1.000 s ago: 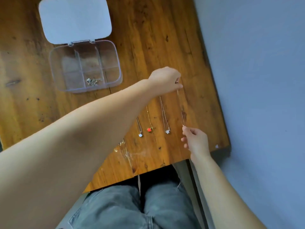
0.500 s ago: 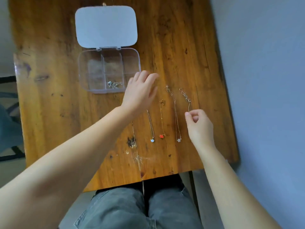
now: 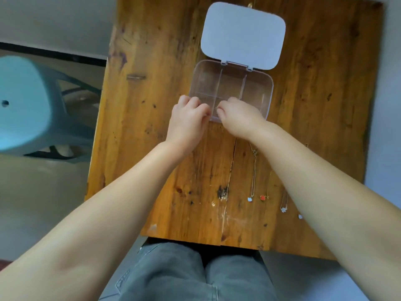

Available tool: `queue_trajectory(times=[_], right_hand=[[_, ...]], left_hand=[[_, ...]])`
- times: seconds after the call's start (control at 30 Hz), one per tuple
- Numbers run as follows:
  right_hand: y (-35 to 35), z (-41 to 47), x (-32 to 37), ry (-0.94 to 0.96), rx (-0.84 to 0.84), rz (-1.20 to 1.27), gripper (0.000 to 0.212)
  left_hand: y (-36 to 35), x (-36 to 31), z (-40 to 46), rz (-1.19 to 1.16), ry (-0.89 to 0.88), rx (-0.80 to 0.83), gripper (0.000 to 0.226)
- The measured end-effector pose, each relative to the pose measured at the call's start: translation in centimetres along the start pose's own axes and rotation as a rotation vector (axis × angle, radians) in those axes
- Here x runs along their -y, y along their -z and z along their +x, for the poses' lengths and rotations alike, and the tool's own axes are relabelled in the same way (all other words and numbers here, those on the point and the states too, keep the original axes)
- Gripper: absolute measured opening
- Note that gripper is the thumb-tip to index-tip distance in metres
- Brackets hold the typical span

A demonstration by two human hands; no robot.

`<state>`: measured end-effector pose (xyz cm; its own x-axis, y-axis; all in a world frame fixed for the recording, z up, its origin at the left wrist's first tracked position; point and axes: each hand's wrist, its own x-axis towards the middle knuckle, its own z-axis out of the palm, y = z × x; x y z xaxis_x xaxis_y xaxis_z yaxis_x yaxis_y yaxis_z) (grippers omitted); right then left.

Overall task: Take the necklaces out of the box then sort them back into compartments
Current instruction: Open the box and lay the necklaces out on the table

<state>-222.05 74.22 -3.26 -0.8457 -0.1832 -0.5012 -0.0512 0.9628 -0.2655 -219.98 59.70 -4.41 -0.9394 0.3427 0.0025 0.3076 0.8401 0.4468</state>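
Head view, left hand (image 3: 188, 118) and right hand (image 3: 238, 115) curled at box (image 3: 256, 88), grasp unclear

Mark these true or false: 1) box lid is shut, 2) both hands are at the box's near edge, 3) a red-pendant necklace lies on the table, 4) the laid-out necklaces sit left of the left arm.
1) False: the lid is flipped open behind the clear box.
2) True: left hand and right hand meet there.
3) True: the red-pendant necklace rests on the table.
4) False: the necklaces lie by the right forearm, partly hidden under it.
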Motion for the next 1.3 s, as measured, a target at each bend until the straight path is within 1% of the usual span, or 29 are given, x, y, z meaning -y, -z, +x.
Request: queue_trajectory(times=[0.1,0.17,0.27,0.33,0.4,0.5,0.57,0.63,0.67,0.7,0.73,0.77,0.8,0.87,0.93,1.0,1.07,1.13,1.17,1.27,1.3], right_hand=[[0.3,0.3,0.2,0.019,0.088,-0.025,0.043],[0.4,0.4,0.1,0.022,0.153,-0.027,0.043],[0.9,0.6,-0.3,0.014,0.196,0.036,0.035],[1.3,0.4,-0.9,0.015,0.204,0.112,0.023],[1.4,0.0,-1.4,0.041,0.179,0.145,0.017],[1.4,-1.1,-1.9,0.060,0.061,0.242,0.014],[2.2,-2.3,-2.4,0.062,-0.015,0.419,0.012],[3.5,-3.8,-3.1,0.083,-0.055,0.690,0.012],[4.3,-4.6,-3.5,0.104,-0.061,0.835,0.013],[5.0,-5.4,-3.9,0.124,-0.066,0.960,0.014],[5.5,-6.2,-4.5,0.138,-0.077,1.050,0.015],[6.0,-7.0,-5.0,0.141,-0.100,1.105,0.015],[6.3,-7.9,-5.7,0.134,-0.133,1.138,0.016],[6.7,-9.7,-7.3,0.091,-0.212,1.209,0.017],[6.4,-11.4,-9.1,0.012,-0.286,1.268,0.019],[5.2,-12.9,-10.3,-0.104,-0.330,1.263,0.017],[3.4,-14.1,-10.9,-0.241,-0.365,1.190,0.016],[1.5,-15.4,-11.0,-0.344,-0.411,1.080,0.018],[0.8,-16.2,-10.8,-0.364,-0.429,1.072,0.017],[-0.7,-18.8,-10.0,-0.346,-0.475,1.190,0.021],[-1.1,-19.6,-9.8,-0.332,-0.503,1.209,0.019]], left_hand=[[0.1,0.4,0.5,-0.044,-0.021,0.031,0.014],[0.0,0.6,0.4,-0.054,-0.030,0.021,0.014],[-0.1,0.3,0.3,-0.078,-0.026,-0.006,0.010],[-0.2,0.1,0.1,-0.071,-0.012,-0.008,0.007],[-0.2,-0.1,0.0,-0.062,0.006,0.008,0.007],[0.1,-0.2,0.1,-0.053,0.022,0.026,0.007],[0.3,-0.5,0.2,-0.016,0.037,0.059,0.012],[0.6,-1.6,0.3,-0.039,0.000,0.091,0.030],[0.8,-2.6,0.4,-0.103,-0.037,0.111,0.037],[1.1,-3.8,0.5,-0.202,-0.069,0.137,0.038],[1.3,-5.1,0.5,-0.328,-0.082,0.176,0.033],[1.6,-6.3,0.5,-0.464,-0.076,0.219,0.022],[1.8,-7.2,0.5,-0.595,-0.044,0.268,0.015],[2.2,-8.4,0.2,-0.772,0.042,0.321,0.026],[2.1,-8.9,0.0,-0.922,0.151,0.410,0.030],[1.8,-9.6,-0.3,-1.156,0.239,0.550,0.026],[1.0,-10.8,-0.5,-1.321,0.303,0.621,0.023],[0.0,-12.3,-0.8,-1.382,0.354,0.634,0.022],[-0.5,-13.2,-1.0,-1.397,0.373,0.635,0.022],[-1.7,-15.4,-1.6,-1.376,0.396,0.609,0.022],[-2.1,-16.0,-1.8,-1.355,0.393,0.594,0.022]])
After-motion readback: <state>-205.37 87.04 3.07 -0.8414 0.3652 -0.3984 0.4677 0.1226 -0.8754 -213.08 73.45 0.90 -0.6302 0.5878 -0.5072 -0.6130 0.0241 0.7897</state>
